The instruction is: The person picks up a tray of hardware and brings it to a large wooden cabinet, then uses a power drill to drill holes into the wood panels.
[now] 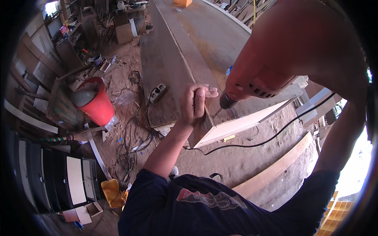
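Observation:
A red corded drill (pixel 252 78) angles down over the near corner of a large wooden cabinet carcass (pixel 173 43), its thin bit at the top board near that corner. My right hand (pixel 330 59) holds the drill at the upper right, blurred, with most fingers hidden behind the tool. My left hand (pixel 195 102) is closed on the board's left edge at that corner, fingers bent over it, just left of the chuck. A small blue object (pixel 229 70) shows partly behind the drill.
A power strip (pixel 157 92) lies left of the carcass. A red bucket (pixel 100 106), tangled cables, black panels (pixel 43 177) and a yellow container (pixel 112 192) fill the left floor. A curved plank (pixel 271 165) lies below, and a black cord (pixel 236 145) crosses before the carcass.

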A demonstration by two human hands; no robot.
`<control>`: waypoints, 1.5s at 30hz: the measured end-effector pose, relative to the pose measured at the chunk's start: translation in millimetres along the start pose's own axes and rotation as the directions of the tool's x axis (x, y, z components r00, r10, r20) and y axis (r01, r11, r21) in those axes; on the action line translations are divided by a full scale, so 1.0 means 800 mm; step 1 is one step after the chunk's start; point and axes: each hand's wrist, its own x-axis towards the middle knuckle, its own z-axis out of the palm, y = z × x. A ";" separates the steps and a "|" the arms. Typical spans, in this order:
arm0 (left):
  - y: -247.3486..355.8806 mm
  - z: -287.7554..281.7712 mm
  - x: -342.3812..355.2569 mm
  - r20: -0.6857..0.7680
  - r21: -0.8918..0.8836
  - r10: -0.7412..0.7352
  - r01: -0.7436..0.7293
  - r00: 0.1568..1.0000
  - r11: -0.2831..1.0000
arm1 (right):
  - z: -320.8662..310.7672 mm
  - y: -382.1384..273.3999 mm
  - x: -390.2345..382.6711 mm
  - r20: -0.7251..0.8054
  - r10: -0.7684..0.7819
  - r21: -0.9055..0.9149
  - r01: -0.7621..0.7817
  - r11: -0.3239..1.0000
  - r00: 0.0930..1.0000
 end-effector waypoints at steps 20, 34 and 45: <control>0.070 -0.028 0.078 0.374 -0.246 -0.221 0.326 0.901 0.913 | -0.043 -0.037 -0.016 -0.078 -0.001 -0.110 -0.007 0.994 0.997; 0.093 -0.025 0.041 0.475 -0.472 -0.313 0.538 0.822 0.698 | -0.048 -0.049 -0.024 -0.120 -0.001 -0.124 -0.014 0.992 0.993; 0.086 -0.049 0.014 0.404 -0.028 -0.365 0.411 0.839 0.911 | -0.057 -0.037 -0.044 -0.202 0.055 -0.111 -0.079 0.991 0.978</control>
